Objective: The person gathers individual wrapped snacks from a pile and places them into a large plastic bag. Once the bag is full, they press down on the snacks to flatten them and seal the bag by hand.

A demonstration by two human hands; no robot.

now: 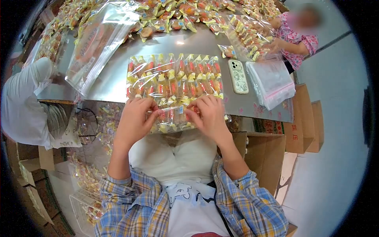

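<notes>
A clear bag (173,75) lies flat at the table's front edge, filled with rows of small wrapped snacks in yellow and clear wrappers with red print. My left hand (138,116) rests on the lower left part of the bag, its thumb and fingers curled close together at the plastic. On the lower right part, my right hand (207,114) has its fingers bent and thumb near them, also touching the plastic. Whether either hand pinches the film is too small to tell. The bag's lower edge hangs slightly over the table edge.
Piled wrapped snacks (177,19) cover the table's back. Empty clear bags (98,43) lie left, more bags (270,83) right, beside a phone (238,77). A person (298,43) handles another filled bag at right; another person's sleeve (23,87) is left. Cardboard boxes (300,118) stand right.
</notes>
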